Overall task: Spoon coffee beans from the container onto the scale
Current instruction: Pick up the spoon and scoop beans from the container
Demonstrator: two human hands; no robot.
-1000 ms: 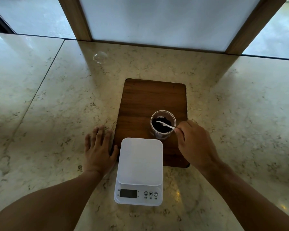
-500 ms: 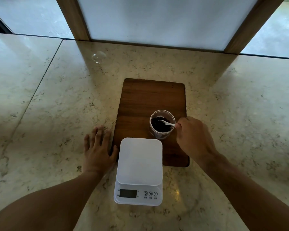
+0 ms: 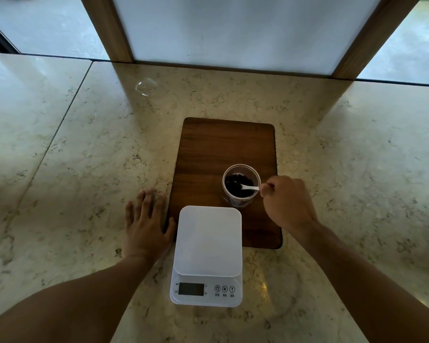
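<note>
A clear round container of dark coffee beans stands on a wooden board. My right hand is just right of the container, fingers shut on a small white spoon whose bowl dips into the beans. A white digital scale sits in front of the container, overlapping the board's near edge; its platform is bare and its display is dark. My left hand lies flat on the marble counter, fingers spread, its thumb touching the board's left edge beside the scale.
A clear round lid or dish lies on the counter at the far left. Wooden window posts and a frosted pane rise at the counter's back edge.
The spoon's bowl has sunk lower into the beans and the right hand has shifted slightly. The left hand and the scale have stayed put.
</note>
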